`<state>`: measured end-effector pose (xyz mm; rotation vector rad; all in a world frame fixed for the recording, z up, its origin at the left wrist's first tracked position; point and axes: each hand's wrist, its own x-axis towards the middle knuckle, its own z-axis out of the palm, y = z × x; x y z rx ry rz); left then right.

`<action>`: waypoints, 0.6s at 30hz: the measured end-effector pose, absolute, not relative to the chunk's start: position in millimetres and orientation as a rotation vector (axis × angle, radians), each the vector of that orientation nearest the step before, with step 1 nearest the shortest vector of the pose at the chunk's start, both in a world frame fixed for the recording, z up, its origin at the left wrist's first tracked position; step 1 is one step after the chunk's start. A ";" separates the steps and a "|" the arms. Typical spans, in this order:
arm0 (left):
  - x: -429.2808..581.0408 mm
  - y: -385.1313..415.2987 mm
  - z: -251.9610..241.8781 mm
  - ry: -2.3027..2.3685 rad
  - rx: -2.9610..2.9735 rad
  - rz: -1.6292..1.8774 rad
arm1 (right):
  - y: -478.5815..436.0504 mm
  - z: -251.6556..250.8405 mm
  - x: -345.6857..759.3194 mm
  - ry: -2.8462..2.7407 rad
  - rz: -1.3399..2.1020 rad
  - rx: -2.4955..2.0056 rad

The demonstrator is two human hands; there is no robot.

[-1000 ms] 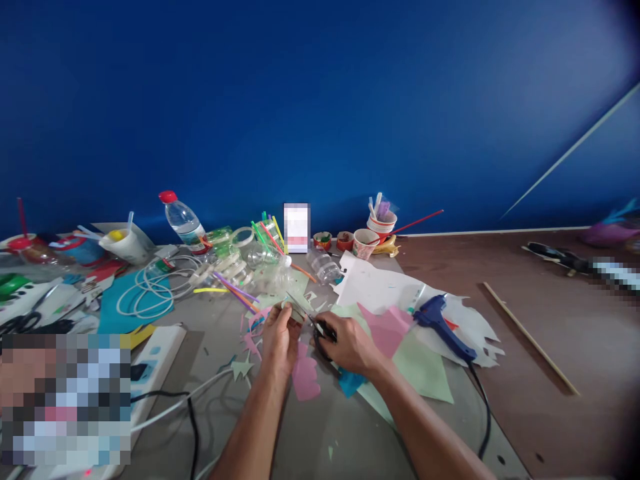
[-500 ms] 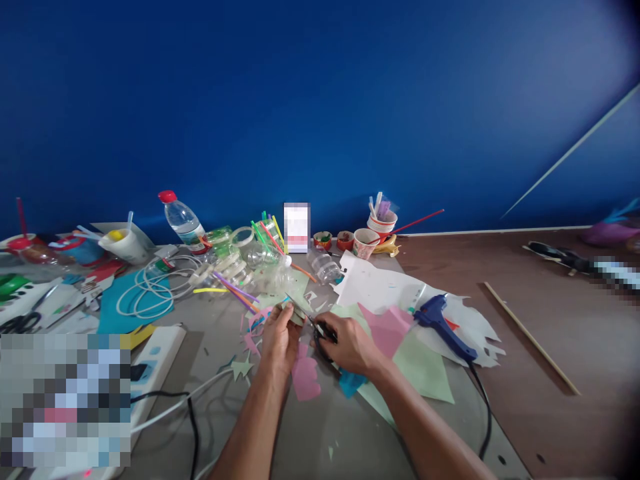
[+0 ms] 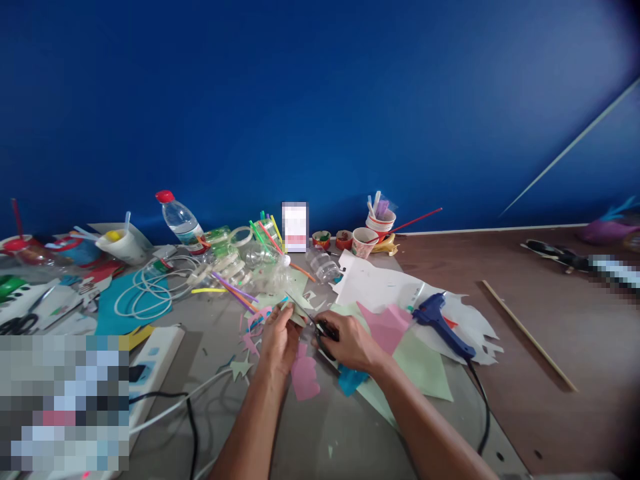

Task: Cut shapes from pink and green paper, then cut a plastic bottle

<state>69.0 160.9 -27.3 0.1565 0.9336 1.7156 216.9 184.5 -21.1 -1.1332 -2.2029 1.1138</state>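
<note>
My left hand (image 3: 278, 340) pinches a small pale green paper piece (image 3: 295, 315) just above the grey table (image 3: 210, 347). My right hand (image 3: 350, 343) is closed round the black handles of a pair of scissors (image 3: 313, 323), whose blades point up-left into that paper. Under and between the hands lie a pink paper cut-out (image 3: 304, 375) and a blue scrap (image 3: 350, 381). Pink and pale green sheets (image 3: 415, 363) lie just right of my right hand.
A blue glue gun (image 3: 440, 323) lies on white paper at the right, its black cord running toward me. Coloured straws (image 3: 235, 290), cut plastic bottles, a water bottle (image 3: 180, 220), paper cups (image 3: 373, 233), white cables (image 3: 143, 297) and a power strip (image 3: 155, 360) crowd the left and back. A wooden stick (image 3: 527, 333) lies far right.
The hands stay in the same place; the scissors and green paper shift only slightly as the blades work at the paper. The view drifts a little.
</note>
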 end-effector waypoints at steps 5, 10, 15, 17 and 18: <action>68.9 161.5 -26.9 0.955 0.154 1.713 | 186.3 -21.8 217.3 -2.222 1.092 -1.145; 67.9 161.6 -27.5 0.949 0.149 1.719 | 185.6 -21.1 217.5 -2.223 1.099 -1.157; 67.2 161.9 -30.0 0.950 0.178 1.739 | 185.3 -19.4 217.9 -2.224 1.102 -1.157; 67.0 162.0 -31.8 0.960 0.191 1.736 | 185.3 -19.3 218.0 -2.220 1.103 -1.150; 66.8 162.1 -32.8 0.964 0.203 1.731 | 185.3 -19.4 218.1 -2.216 1.104 -1.147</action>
